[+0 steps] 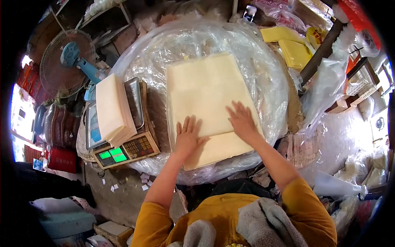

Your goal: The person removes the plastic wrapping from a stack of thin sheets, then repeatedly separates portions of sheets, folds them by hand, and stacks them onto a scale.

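Observation:
A stack of large cream sheets (201, 92) lies on the round table covered in clear plastic (271, 82). Near its front edge a narrower cream strip or fold (218, 152) runs across the sheets. My left hand (188, 138) rests flat on the left part of the sheets, fingers spread. On the right part lies my right hand (243, 123), also with its fingers apart and nothing held. To the left, a folded bundle of cream sheets (113, 109) sits on a digital scale (140, 146) with a green lit display.
A blue fan (76, 61) stands behind the scale at the left. Yellow packets (294, 53) and a phone (249, 13) are at the back right. Clear plastic bags (325, 90) hang at the right. Small paper scraps (145, 187) lie on the floor.

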Available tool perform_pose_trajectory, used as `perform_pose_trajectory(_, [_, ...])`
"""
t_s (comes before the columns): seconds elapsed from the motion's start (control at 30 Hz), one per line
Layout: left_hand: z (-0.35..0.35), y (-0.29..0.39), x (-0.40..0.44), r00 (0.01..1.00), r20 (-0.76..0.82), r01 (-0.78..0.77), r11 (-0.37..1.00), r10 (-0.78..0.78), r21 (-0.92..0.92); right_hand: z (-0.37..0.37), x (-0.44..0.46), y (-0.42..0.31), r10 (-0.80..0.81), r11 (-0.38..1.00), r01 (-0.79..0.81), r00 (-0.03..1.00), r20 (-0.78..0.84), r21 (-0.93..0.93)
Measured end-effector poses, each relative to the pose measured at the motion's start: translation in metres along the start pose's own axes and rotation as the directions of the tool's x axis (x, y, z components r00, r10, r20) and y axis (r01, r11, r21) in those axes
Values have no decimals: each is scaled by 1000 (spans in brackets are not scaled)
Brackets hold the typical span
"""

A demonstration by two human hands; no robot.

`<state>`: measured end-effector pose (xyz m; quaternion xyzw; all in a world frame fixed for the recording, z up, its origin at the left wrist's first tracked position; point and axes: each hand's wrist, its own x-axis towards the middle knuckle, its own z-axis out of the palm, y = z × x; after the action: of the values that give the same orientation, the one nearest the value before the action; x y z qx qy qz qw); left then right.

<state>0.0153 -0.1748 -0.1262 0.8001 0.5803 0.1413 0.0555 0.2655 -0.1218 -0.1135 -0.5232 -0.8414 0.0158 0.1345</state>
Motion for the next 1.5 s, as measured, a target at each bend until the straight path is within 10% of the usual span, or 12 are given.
perform_pose_trajectory(0.33, [-76, 1, -6, 996, 65, 71, 997, -68, -40, -54, 7, -60, -159, 949, 98, 969, 189, 298])
perform_pose_trajectory(0.43, [-91, 16, -7, 882, -456, -219, 960, 119, -173, -54, 19, -94, -257, 952, 232, 960, 110, 202])
perform_pose_trajectory(0.5, [-94, 15, -7, 777, -596, -2, 946, -202, -324, -61, 21, -89, -257, 898, 263, 964, -65, 353])
perform_pose_trajectory(0.63, [-42, -33, -28, 713, -275, -97, 297, -645, -950, -97, -7, -64, -476, 770, 590, 784, -399, 242])
perform_pose_trajectory(0.7, [-22, -43, -41, 794, -408, 61, 727, -451, -684, -74, -30, -38, -430, 815, 505, 856, -287, 285])
perform_pose_trajectory(0.8, [-26, -40, -54, 948, -317, -221, 798, 40, -561, -19, -68, 6, -349, 758, 367, 926, -140, 539])
perform_pose_trajectory(0.87, [-28, -42, -62, 995, -61, -100, 799, 79, -593, -22, -69, 17, -309, 568, 253, 948, -82, 783])
perform_pose_trajectory(0.97, [-27, -28, -50, 926, 209, 354, 529, -315, -772, -27, -50, 15, 284, 464, -588, 807, 518, 663])
perform_pose_trajectory(1.07, [-48, 4, -29, 802, 61, 494, 604, -594, -625, -6, -35, 20, 348, 587, -539, 841, 413, 604])
perform_pose_trajectory(1.17, [-27, 3, -24, 949, -281, 163, 985, -143, 50, -14, -26, 5, 367, 682, -466, 885, 287, 564])
perform_pose_trajectory(1.37, [-6, 5, -25, 998, -65, 11, 992, -3, 122, -55, -14, -26, -29, 993, 24, 999, 43, 114])
perform_pose_trajectory(1.5, [-24, -16, -14, 991, 88, -115, 987, 105, 110, -46, -18, -8, -161, 984, 176, 919, 359, -9])
